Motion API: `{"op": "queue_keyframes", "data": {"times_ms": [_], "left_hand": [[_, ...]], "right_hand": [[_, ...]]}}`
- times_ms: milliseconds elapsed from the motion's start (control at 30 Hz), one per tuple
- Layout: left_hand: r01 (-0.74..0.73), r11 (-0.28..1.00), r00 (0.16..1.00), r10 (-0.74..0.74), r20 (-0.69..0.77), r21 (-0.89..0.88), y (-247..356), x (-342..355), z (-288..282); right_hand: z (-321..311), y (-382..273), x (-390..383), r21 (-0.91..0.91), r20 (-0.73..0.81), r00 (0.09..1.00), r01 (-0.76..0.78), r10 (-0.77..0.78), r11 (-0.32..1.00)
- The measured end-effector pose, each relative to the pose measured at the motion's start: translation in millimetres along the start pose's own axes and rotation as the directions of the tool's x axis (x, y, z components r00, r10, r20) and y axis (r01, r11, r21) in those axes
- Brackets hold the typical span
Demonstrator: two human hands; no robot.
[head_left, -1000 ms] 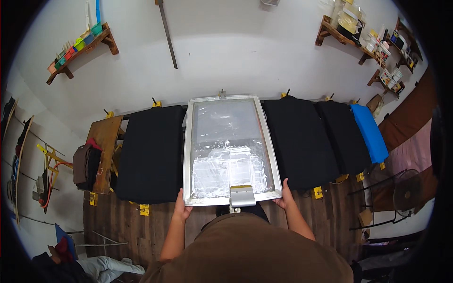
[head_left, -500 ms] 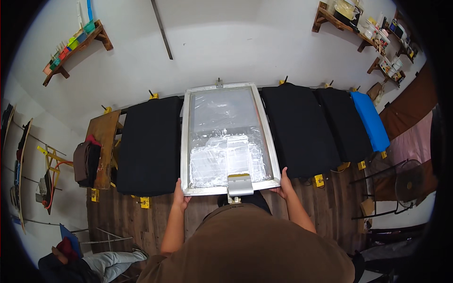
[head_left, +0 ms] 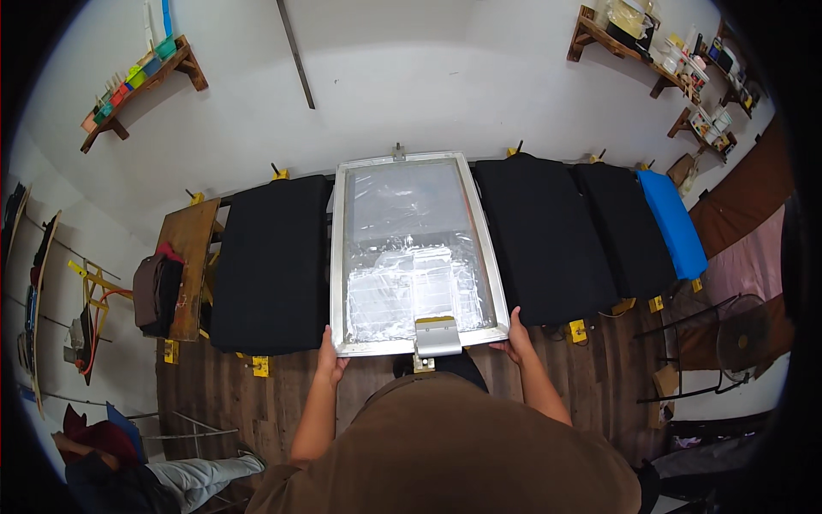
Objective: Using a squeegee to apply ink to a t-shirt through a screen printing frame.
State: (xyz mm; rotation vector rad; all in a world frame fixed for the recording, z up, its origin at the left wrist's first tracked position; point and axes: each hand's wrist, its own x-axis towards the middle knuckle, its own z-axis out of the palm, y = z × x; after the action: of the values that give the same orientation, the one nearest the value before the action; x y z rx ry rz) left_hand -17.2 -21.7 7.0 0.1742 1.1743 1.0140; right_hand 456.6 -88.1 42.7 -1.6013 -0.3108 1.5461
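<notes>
A screen printing frame [head_left: 336, 257] with a pale metal rim lies in front of me, its long side running away from me. Shiny clear tape or film covers much of its mesh, most thickly in the near half. At the near left corner my left hand [head_left: 329, 358] is closed round the rim. My right hand [head_left: 516, 339] grips the near right corner, fingers partly hidden beneath it. Across the near rim, between my hands, rests a grey metal piece with a yellow edge [head_left: 437, 337]. What lies beneath the screen is hidden.
Black-covered boards [head_left: 270, 265] stand left and right [head_left: 548, 240] of the screen, with a blue one [head_left: 670, 223] farther right. Folded garments [head_left: 157, 291] lie on a wooden board [head_left: 190, 257]. Wall shelves hold tubs. Another person [head_left: 184, 480] is at lower left; a fan [head_left: 743, 338] stands right.
My hands and the screen stay almost where they were. At lower left, the other person's arm and a dark red cloth have shifted up and left.
</notes>
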Motion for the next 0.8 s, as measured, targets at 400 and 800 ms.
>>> {"op": "queue_keyframes", "data": {"times_ms": [400, 800], "left_hand": [[0.019, 0.834, 0.964, 0.131, -0.232, 0.552, 2, -22, 22], [-0.011, 0.712, 0.911, 0.296, -0.287, 0.702, -33, 36, -12]], "right_hand": [[0, 11, 13, -0.326, -0.154, 0.956, 0.189, -0.249, 0.926], [-4, 17, 16, -0.795, -0.160, 0.738, 0.296, -0.655, 0.529]]}}
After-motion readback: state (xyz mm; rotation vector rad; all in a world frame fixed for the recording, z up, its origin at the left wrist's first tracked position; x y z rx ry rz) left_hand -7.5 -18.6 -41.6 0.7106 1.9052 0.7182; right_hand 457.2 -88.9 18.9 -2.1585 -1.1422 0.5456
